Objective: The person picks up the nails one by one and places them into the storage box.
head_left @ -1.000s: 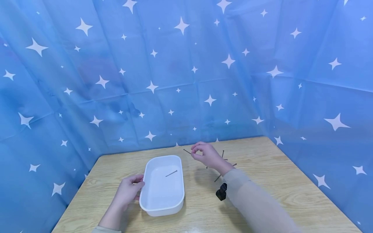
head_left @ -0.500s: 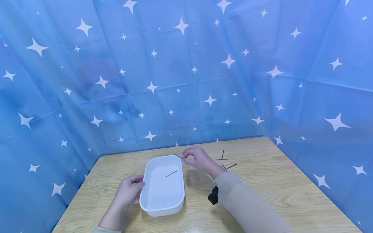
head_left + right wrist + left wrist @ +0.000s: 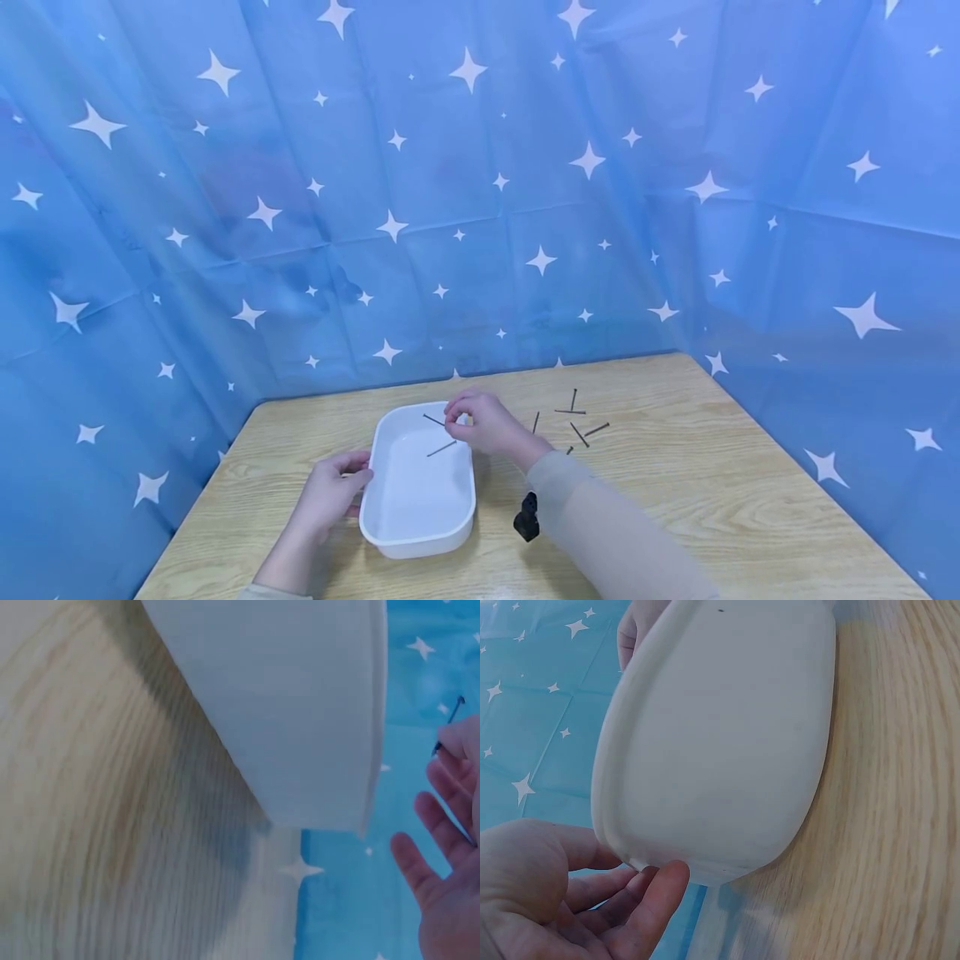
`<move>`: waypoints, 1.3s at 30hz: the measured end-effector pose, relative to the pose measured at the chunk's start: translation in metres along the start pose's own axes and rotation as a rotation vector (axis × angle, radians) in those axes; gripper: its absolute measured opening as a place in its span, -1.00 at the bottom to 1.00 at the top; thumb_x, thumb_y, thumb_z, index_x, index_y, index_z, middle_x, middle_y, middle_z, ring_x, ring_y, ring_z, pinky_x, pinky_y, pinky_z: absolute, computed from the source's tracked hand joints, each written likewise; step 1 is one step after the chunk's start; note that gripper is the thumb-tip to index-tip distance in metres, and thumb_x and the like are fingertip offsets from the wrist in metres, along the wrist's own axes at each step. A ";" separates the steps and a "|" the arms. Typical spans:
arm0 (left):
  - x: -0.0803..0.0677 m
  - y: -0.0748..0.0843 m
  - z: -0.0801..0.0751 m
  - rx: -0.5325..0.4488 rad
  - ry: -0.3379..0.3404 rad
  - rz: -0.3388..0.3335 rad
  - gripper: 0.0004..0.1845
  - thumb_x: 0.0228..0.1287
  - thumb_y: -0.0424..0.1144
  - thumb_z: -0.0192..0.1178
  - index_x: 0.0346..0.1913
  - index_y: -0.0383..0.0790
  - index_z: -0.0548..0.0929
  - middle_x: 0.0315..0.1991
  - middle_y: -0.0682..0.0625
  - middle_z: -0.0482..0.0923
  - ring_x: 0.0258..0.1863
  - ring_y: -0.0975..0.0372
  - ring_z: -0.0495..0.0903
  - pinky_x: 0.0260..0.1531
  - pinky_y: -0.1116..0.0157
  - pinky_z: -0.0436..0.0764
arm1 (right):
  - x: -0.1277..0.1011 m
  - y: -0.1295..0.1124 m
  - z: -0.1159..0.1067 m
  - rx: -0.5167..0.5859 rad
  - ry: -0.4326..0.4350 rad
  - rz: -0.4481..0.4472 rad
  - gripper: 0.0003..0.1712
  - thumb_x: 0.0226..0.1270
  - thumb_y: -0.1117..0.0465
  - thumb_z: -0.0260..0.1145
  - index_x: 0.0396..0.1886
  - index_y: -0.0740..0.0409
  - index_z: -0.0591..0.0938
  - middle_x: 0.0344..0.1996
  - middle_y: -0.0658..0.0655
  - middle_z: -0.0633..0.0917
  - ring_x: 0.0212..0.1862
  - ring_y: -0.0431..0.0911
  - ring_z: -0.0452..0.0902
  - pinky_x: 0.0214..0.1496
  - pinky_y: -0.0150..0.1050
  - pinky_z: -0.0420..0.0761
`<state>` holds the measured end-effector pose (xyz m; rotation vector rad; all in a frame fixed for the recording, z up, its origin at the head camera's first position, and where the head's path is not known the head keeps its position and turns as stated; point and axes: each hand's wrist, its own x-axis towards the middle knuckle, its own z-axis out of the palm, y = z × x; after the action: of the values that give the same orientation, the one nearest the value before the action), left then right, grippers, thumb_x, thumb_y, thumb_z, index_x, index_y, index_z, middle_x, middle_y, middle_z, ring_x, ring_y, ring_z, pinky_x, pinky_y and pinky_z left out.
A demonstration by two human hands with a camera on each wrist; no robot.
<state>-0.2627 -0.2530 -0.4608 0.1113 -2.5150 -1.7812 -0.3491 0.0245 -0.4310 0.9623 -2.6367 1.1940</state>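
A white rectangular tray (image 3: 420, 508) stands on the table, with one dark nail (image 3: 442, 448) lying inside. My left hand (image 3: 330, 492) holds the tray's left side, thumb at the rim and fingers against the outer wall. Over the tray's far right corner, my right hand (image 3: 487, 427) pinches a second nail (image 3: 432, 418) between thumb and forefinger. In the right wrist view that nail (image 3: 451, 720) sticks out past the fingertips, while the other fingers are spread. The left wrist view shows the tray's wall (image 3: 720, 750) close up, with my left hand (image 3: 592, 892) at its end.
Several more nails (image 3: 579, 434) lie scattered on the wooden table (image 3: 697, 467) right of the tray, some partly hidden behind the right arm. A blue curtain with white stars (image 3: 480, 208) hangs around the table's back and sides. A black device (image 3: 527, 518) sits at the right wrist.
My right hand has moved left and nearer with the pinched nail, from beside the tray to over its far right corner. More loose nails show now. The left hand and tray stay put.
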 end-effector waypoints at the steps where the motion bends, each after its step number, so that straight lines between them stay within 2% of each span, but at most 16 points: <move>1: 0.000 0.000 0.000 -0.001 -0.001 -0.001 -0.63 0.39 -0.41 0.20 0.21 -0.45 0.61 -0.03 -0.22 0.59 -0.23 0.07 0.70 -0.46 0.05 0.80 | 0.000 -0.002 0.002 0.000 -0.006 -0.001 -0.85 0.41 0.23 0.37 -0.40 -0.07 0.69 0.00 -0.03 0.66 0.17 -0.05 0.53 0.23 -0.12 0.61; 8: -0.001 0.001 0.001 -0.009 0.000 -0.003 -0.63 0.38 -0.41 0.20 0.21 -0.45 0.61 -0.03 -0.23 0.60 -0.24 0.07 0.70 -0.46 0.04 0.79 | -0.001 -0.006 0.010 -0.019 -0.027 -0.026 -0.82 0.41 0.22 0.38 -0.43 -0.11 0.67 -0.01 -0.04 0.67 0.17 -0.06 0.54 0.27 -0.15 0.59; 20: -0.001 0.001 -0.001 -0.005 0.009 0.007 -0.63 0.37 -0.42 0.21 0.20 -0.45 0.62 -0.04 -0.22 0.60 -0.23 0.07 0.70 -0.47 0.04 0.79 | 0.003 -0.004 0.015 -0.059 -0.048 -0.030 -0.84 0.39 0.19 0.40 -0.42 -0.12 0.71 -0.04 -0.11 0.67 0.17 -0.08 0.53 0.35 -0.08 0.51; 30: 0.001 0.001 0.001 -0.018 -0.009 0.004 -0.62 0.38 -0.42 0.20 0.22 -0.46 0.61 -0.03 -0.26 0.58 -0.22 0.05 0.70 -0.45 0.04 0.80 | -0.001 -0.003 0.014 -0.044 -0.048 -0.006 -0.95 0.43 0.14 0.39 -0.29 -0.10 0.74 -0.03 -0.12 0.68 0.17 -0.11 0.53 0.30 -0.13 0.56; 36: 0.001 0.001 0.000 -0.014 -0.003 0.000 -0.62 0.37 -0.42 0.21 0.21 -0.46 0.61 -0.03 -0.25 0.59 -0.23 0.06 0.70 -0.44 0.04 0.80 | -0.003 -0.002 0.014 -0.035 -0.039 -0.024 -0.94 0.44 0.11 0.38 -0.25 -0.07 0.73 -0.04 -0.12 0.67 0.14 -0.10 0.55 0.23 -0.14 0.59; 39: 0.000 0.000 0.000 -0.011 -0.002 0.000 -0.62 0.37 -0.41 0.21 0.21 -0.46 0.61 -0.02 -0.26 0.59 -0.23 0.06 0.70 -0.44 0.04 0.80 | -0.004 0.000 0.012 0.000 -0.037 0.009 -0.96 0.44 0.10 0.37 -0.20 -0.12 0.73 0.02 -0.12 0.66 0.17 -0.06 0.54 0.18 -0.14 0.62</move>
<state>-0.2629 -0.2528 -0.4605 0.1094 -2.5063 -1.7955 -0.3436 0.0185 -0.4404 0.9837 -2.6720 1.1892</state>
